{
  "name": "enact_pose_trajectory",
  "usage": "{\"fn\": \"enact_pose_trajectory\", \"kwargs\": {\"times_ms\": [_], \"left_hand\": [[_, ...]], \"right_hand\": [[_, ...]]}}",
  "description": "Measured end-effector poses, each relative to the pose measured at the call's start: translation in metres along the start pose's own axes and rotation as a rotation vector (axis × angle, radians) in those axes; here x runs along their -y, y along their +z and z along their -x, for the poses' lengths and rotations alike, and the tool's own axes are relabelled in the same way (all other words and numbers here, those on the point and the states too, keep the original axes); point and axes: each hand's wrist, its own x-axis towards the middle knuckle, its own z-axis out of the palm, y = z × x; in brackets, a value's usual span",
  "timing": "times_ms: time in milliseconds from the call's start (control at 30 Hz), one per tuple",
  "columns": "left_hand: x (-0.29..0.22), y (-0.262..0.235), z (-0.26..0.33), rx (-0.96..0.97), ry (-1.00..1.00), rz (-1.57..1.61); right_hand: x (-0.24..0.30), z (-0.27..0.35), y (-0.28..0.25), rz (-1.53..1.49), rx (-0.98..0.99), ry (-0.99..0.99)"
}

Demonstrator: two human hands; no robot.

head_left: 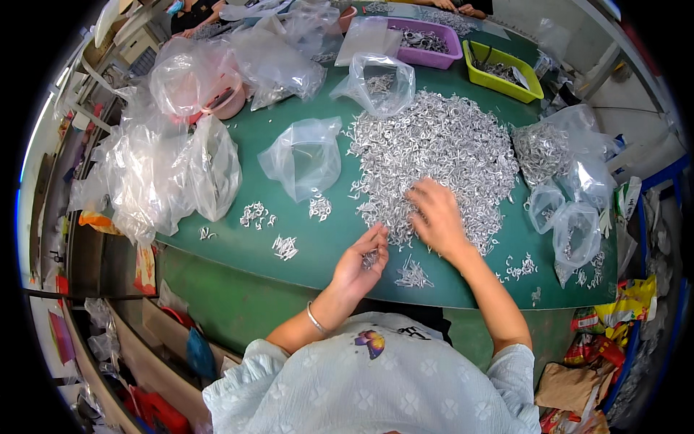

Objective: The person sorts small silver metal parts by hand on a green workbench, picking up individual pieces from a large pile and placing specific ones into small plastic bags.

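A broad heap of small silver hook-like metal pieces (441,145) is spread over the green table (303,239). My right hand (438,220) rests on the heap's near side, its fingers apart and bent down among the pieces, slightly blurred. Palm up at the heap's near-left edge, my left hand (356,267) is cupped around several small metal pieces (369,259). Between my hands and the table's near edge lies a little pile of thin silver pieces (413,274). Other small sorted piles (285,247) sit to the left of my left hand.
An open clear plastic bag (303,155) stands left of the heap, another (379,83) behind it. Large clear bags (137,173) crowd the left. Purple (434,49) and yellow-green baskets (504,78) hold metal parts at the back. Filled bags (546,152) lie right. People's hands show beyond.
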Motion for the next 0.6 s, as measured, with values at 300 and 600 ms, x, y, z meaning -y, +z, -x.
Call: {"fn": "enact_pose_trajectory", "kwargs": {"times_ms": [300,600], "left_hand": [[-0.008,-0.006,0.000,-0.019,-0.019,0.121],[-0.016,-0.017,0.001,0.046,-0.061,0.226]], "right_hand": [[-0.003,-0.005,0.022,0.135,0.187,-0.152],[-0.020,-0.016,0.024,0.126,-0.052,0.014]]}}
